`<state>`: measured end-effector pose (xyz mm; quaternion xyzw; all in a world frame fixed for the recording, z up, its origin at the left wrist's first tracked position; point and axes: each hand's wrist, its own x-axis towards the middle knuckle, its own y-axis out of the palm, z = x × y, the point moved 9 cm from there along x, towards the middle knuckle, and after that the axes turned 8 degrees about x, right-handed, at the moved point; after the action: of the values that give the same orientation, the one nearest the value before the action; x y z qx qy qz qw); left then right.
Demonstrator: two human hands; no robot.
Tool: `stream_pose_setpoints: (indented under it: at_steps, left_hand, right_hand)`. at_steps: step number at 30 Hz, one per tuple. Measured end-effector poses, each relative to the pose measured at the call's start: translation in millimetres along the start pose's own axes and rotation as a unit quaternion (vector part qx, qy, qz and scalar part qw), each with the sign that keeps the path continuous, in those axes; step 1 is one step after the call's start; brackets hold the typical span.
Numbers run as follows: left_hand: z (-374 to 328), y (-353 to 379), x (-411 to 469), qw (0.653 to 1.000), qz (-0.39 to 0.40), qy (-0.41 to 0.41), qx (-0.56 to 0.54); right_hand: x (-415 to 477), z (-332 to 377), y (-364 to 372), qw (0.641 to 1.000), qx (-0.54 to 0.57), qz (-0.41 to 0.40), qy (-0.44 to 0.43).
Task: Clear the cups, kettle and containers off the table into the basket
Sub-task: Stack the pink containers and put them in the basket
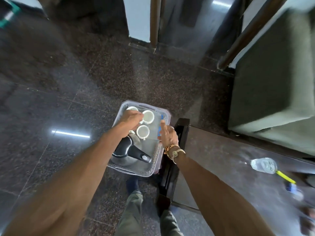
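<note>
A pale lilac basket [132, 172] stands on the dark floor beside the table's corner. Inside it lie a steel kettle [127, 161] with a black lid and handle, and three white cups [143, 132]. My left hand [131, 119] reaches into the basket, its fingertips curled at the edge of the far right cup [148, 116]. A third cup [132, 108] shows past my knuckles. My right hand [168, 135] holds a clear container with blue clips [154, 129] against the basket's right side, thumb along its edge.
The dark table [221, 159] is at the right, with a clear crumpled plastic item [263, 165], a yellow stick [286, 177] and a small blue-white thing [293, 188] on it. A grey sofa [272, 82] stands behind. My legs [134, 210] are below the basket.
</note>
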<state>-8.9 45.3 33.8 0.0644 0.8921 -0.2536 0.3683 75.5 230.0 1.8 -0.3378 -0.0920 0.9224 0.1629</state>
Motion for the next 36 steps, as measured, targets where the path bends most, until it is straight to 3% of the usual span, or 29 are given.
stream_pose_setpoints:
  at_steps: [5, 12, 17, 23, 29, 36]
  left_hand:
    - [-8, 41, -74, 0.997, 0.033, 0.026, -0.065]
    - [-15, 124, -163, 0.995, 0.057, 0.072, -0.034]
    - [-24, 183, -221, 0.988, 0.104, 0.111, -0.015]
    - [7, 228, -260, 0.984, 0.149, 0.102, 0.004]
    - [34, 253, -305, 0.98, 0.164, 0.108, -0.007]
    - [11, 298, -360, 0.968, 0.193, 0.155, 0.043]
  right_hand:
    - [-54, 0, -60, 0.999, 0.024, 0.006, -0.036]
    - [-115, -24, -152, 0.998, 0.041, 0.005, -0.047]
    - [-138, -29, -221, 0.994, 0.059, -0.063, -0.064]
    - [-185, -76, -264, 0.989, 0.059, -0.126, -0.04]
    - [-238, -139, -277, 0.99, 0.055, -0.131, -0.015]
    - [-295, -152, -353, 0.974, 0.083, -0.208, -0.035]
